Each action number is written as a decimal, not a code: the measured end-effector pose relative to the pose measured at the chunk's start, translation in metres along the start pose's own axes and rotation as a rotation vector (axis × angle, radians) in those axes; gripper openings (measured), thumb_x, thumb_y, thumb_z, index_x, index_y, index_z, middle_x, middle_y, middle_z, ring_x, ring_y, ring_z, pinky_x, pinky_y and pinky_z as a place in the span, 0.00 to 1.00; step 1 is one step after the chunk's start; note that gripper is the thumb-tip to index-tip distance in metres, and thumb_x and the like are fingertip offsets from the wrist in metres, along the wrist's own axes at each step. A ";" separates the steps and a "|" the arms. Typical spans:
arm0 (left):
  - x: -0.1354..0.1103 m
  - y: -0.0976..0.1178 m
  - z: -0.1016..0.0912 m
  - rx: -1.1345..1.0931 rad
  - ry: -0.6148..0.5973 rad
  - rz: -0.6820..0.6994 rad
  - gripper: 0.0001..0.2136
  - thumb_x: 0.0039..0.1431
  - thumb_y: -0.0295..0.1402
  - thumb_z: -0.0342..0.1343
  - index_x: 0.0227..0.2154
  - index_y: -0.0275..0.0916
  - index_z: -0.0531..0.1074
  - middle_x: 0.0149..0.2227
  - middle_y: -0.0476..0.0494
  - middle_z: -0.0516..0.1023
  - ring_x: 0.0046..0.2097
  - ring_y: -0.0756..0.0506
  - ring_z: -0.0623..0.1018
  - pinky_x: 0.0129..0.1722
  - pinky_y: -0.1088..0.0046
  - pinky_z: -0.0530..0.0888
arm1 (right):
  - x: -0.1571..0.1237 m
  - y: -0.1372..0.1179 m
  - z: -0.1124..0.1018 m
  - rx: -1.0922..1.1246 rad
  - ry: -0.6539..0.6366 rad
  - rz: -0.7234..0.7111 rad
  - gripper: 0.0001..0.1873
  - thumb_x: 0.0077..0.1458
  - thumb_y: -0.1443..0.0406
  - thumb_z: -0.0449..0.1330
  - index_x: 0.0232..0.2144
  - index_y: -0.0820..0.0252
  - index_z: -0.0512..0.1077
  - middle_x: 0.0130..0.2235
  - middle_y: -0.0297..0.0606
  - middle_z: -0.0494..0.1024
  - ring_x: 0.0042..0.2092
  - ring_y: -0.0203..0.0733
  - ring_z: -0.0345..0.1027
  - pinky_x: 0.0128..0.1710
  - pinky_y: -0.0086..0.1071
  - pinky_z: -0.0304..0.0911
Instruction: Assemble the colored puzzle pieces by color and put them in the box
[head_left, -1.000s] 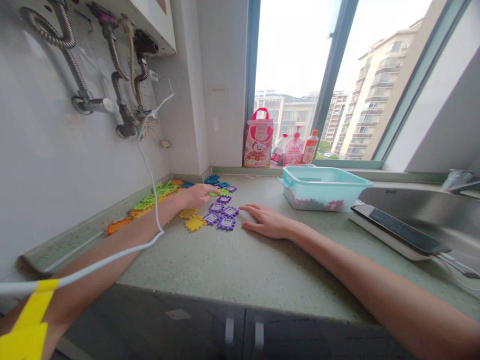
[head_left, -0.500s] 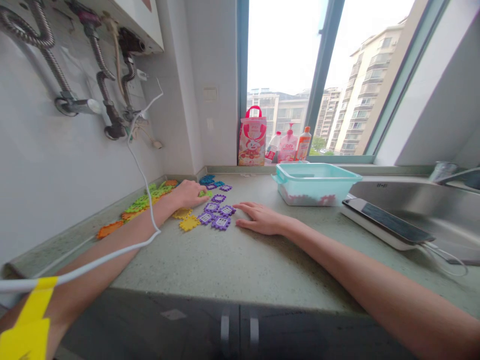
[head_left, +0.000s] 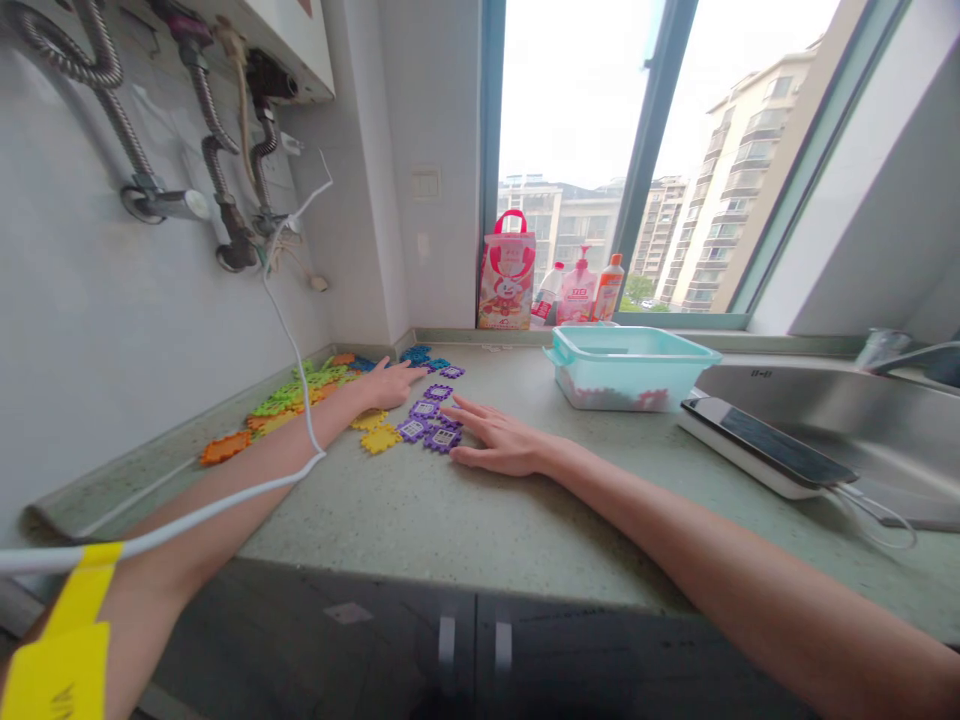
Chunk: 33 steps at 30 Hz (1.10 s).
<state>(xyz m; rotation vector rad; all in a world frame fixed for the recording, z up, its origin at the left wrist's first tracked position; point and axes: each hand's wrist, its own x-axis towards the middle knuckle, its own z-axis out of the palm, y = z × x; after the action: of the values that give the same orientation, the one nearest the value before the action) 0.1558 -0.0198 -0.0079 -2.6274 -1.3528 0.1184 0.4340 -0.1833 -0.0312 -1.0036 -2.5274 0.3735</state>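
Note:
Several purple puzzle tiles (head_left: 425, 410) with notched edges and pale centres lie on the counter between my hands. My right hand (head_left: 501, 438) is open, its spread fingers lying over the right-hand purple tiles and partly covering them. Further back, my left hand (head_left: 391, 384) is open and palm down, fingertips stretched to a purple tile beside the blue tiles (head_left: 417, 356). Yellow tiles (head_left: 380, 439) lie in front of the left hand. Along the wall, green tiles (head_left: 300, 385) and orange tiles (head_left: 225, 448) are partly hidden by the left forearm.
A turquoise plastic tub (head_left: 634, 345) holding reddish pieces stands at the right. Beside the sink (head_left: 795, 385) lies a phone on a white block (head_left: 765, 445) with a cable. A white cord (head_left: 225, 515) crosses the left forearm. Bottles (head_left: 577, 290) and a pink bag (head_left: 507, 280) line the windowsill.
My left hand has reached slightly further forward and right, its fingers straightening toward the back purple tile. My right hand has slid left onto the purple tiles.

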 end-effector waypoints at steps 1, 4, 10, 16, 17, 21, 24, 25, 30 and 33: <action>-0.001 0.000 -0.003 -0.029 0.002 0.016 0.35 0.63 0.27 0.47 0.74 0.47 0.58 0.76 0.44 0.57 0.77 0.36 0.55 0.74 0.40 0.47 | 0.000 0.001 0.001 0.016 0.017 0.037 0.45 0.66 0.40 0.57 0.76 0.50 0.55 0.78 0.46 0.49 0.77 0.59 0.46 0.76 0.55 0.45; -0.005 0.005 -0.012 -0.140 0.061 0.105 0.34 0.61 0.28 0.49 0.72 0.45 0.62 0.70 0.43 0.70 0.72 0.39 0.65 0.74 0.44 0.51 | 0.002 0.009 0.001 0.068 0.090 0.140 0.48 0.65 0.35 0.53 0.76 0.52 0.55 0.78 0.47 0.49 0.77 0.59 0.45 0.76 0.55 0.43; -0.015 0.006 -0.042 -0.329 0.119 0.205 0.23 0.62 0.36 0.55 0.59 0.44 0.77 0.61 0.47 0.81 0.62 0.42 0.77 0.65 0.70 0.69 | 0.022 0.024 0.001 0.070 0.180 0.258 0.54 0.61 0.30 0.52 0.76 0.53 0.54 0.79 0.49 0.47 0.78 0.59 0.41 0.76 0.55 0.41; -0.038 -0.011 -0.035 -0.299 0.147 0.115 0.25 0.62 0.34 0.55 0.62 0.41 0.75 0.63 0.43 0.79 0.62 0.41 0.78 0.64 0.69 0.71 | 0.075 0.041 0.002 -0.050 0.144 0.395 0.48 0.64 0.32 0.50 0.76 0.48 0.54 0.79 0.44 0.44 0.78 0.61 0.39 0.75 0.60 0.40; -0.041 -0.011 -0.030 -0.274 0.133 0.107 0.26 0.62 0.33 0.54 0.63 0.42 0.74 0.63 0.43 0.78 0.63 0.41 0.78 0.64 0.69 0.71 | 0.083 0.042 0.002 -0.074 0.118 0.405 0.47 0.65 0.33 0.49 0.76 0.46 0.54 0.79 0.42 0.45 0.78 0.62 0.38 0.75 0.63 0.39; -0.043 -0.005 -0.012 -0.227 0.137 0.066 0.27 0.65 0.31 0.50 0.66 0.42 0.71 0.67 0.42 0.74 0.66 0.41 0.75 0.68 0.67 0.67 | 0.100 0.046 0.003 -0.146 -0.015 0.345 0.39 0.68 0.35 0.47 0.72 0.40 0.64 0.77 0.39 0.55 0.77 0.65 0.42 0.72 0.72 0.38; -0.038 0.005 -0.007 -0.249 0.186 0.073 0.27 0.69 0.33 0.45 0.70 0.41 0.66 0.72 0.41 0.67 0.70 0.41 0.69 0.71 0.63 0.63 | 0.096 0.047 0.003 -0.156 -0.060 0.216 0.34 0.69 0.39 0.50 0.69 0.43 0.68 0.74 0.39 0.63 0.77 0.62 0.46 0.73 0.67 0.42; -0.035 0.008 -0.006 -0.255 0.182 0.101 0.28 0.70 0.33 0.44 0.71 0.41 0.64 0.73 0.41 0.65 0.72 0.41 0.68 0.72 0.63 0.62 | 0.094 0.047 0.003 -0.149 -0.066 0.179 0.33 0.70 0.41 0.51 0.68 0.45 0.69 0.73 0.39 0.64 0.77 0.61 0.47 0.73 0.64 0.43; -0.024 0.019 -0.001 -0.215 0.096 0.145 0.29 0.70 0.37 0.44 0.72 0.41 0.63 0.74 0.38 0.62 0.73 0.38 0.64 0.73 0.56 0.59 | 0.078 0.041 0.000 -0.076 -0.037 0.075 0.33 0.69 0.41 0.53 0.65 0.50 0.73 0.75 0.44 0.59 0.76 0.58 0.50 0.73 0.58 0.47; -0.025 0.020 -0.003 -0.184 0.079 0.067 0.29 0.72 0.40 0.42 0.72 0.40 0.62 0.74 0.34 0.61 0.75 0.36 0.61 0.73 0.46 0.54 | 0.068 0.038 -0.002 -0.057 -0.025 0.080 0.33 0.68 0.41 0.54 0.64 0.52 0.74 0.76 0.46 0.57 0.76 0.58 0.51 0.74 0.57 0.47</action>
<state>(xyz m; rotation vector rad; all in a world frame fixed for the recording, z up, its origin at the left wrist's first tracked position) 0.1578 -0.0519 -0.0088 -2.7956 -1.3073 -0.1053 0.4128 -0.1084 -0.0261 -1.1314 -2.5387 0.3403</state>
